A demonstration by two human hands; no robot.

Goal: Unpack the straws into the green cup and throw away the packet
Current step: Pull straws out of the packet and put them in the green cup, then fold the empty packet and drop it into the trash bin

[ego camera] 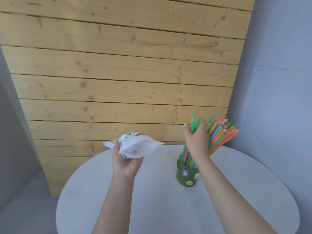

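Note:
A dark green cup [184, 176] with small frog stickers stands on the right part of the round white table [152, 200]. Several coloured straws [221, 134] stand in it and fan out to the upper right. My right hand [196, 142] is above the cup and grips a bundle of these straws, green ones sticking up past my fingers. My left hand [125, 160] holds the crumpled white plastic packet [136, 146] in the air over the table's far left side, thumb on top.
A wall of light wooden planks [118, 73] rises behind the table. Grey walls flank it on both sides. The table's far edge lies just behind the cup and the packet.

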